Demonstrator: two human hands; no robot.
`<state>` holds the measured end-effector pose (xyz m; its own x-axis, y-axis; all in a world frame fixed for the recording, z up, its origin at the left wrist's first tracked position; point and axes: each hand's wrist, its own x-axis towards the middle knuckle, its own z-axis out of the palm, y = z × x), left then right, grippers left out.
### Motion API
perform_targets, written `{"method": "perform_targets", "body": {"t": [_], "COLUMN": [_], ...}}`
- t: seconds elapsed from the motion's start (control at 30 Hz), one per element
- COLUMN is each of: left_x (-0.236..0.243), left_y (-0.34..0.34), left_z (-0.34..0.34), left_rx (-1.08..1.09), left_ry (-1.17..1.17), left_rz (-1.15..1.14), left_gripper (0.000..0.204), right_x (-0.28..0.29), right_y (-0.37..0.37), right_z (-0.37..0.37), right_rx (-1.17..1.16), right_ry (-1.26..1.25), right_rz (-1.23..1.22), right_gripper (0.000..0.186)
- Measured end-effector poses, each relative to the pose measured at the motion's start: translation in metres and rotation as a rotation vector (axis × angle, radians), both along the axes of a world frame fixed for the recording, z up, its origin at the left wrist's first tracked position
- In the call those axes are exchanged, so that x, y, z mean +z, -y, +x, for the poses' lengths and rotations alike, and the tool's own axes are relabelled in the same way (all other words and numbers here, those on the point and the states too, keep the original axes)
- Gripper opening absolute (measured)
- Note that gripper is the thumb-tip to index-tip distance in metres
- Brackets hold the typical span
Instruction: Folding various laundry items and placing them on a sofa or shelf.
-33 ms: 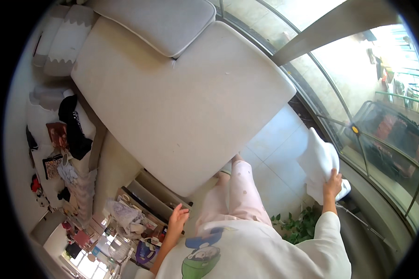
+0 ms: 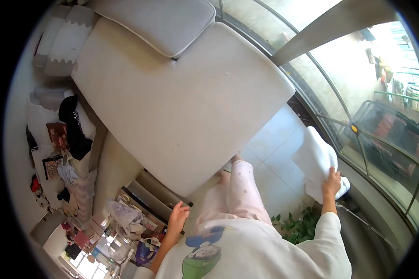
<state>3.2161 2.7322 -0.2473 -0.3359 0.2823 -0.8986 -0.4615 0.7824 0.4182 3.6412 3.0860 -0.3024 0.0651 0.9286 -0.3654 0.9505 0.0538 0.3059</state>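
The right hand (image 2: 331,184) is clamped on a soft white cloth (image 2: 315,156), its length reaching ahead toward the broad beige fabric sofa (image 2: 172,107)'s right corner; the left hand (image 2: 177,219), farther off, hangs empty, fingers loose.

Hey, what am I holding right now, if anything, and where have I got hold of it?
Your right hand holds a white cloth by its nearer, right-hand part. Your left hand appears empty.

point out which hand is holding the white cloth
The right hand grips the white cloth; the left hand is open and holds nothing.
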Motion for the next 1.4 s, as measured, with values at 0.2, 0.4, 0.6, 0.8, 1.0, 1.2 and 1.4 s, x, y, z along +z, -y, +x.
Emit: {"method": "perform_targets", "body": {"t": [0.2,0.4,0.6,0.8,1.0,1.2,1.4], "left_x": [-0.004,-0.023,-0.033,-0.040,-0.027,-0.011,0.006], "left_y": [-0.005,0.024,0.041,0.028,0.003,-0.068,-0.115], "left_z": [0.000,0.001,0.009,0.024,0.065,0.094,0.090], "left_rx": [-0.041,-0.044,-0.155,-0.010,0.260,0.456,0.493], "left_ry": [0.005,-0.058,-0.131,-0.182,-0.047,0.100,0.179], "left_rz": [0.174,0.203,0.131,0.093,-0.106,-0.204,-0.201], "left_gripper": [0.051,0.048,0.043,0.040,0.042,0.046,0.044], "right_x": [0.018,0.042,0.030,-0.044,-0.155,-0.189,-0.236], "right_y": [0.002,-0.020,-0.042,-0.056,-0.032,-0.003,-0.096], "right_z": [-0.046,-0.130,-0.254,-0.386,-0.464,-0.476,-0.518], "right_rx": [0.319,0.605,0.972,0.942,0.480,0.469,0.640], "right_ry": [-0.131,-0.102,-0.002,-0.419,-0.956,-1.116,-1.164], "right_rz": [0.029,-0.090,-0.340,-0.486,-0.883,-1.186,-0.713], "right_gripper": [0.024,0.017,0.027,0.041,0.046,0.044,0.039]}}
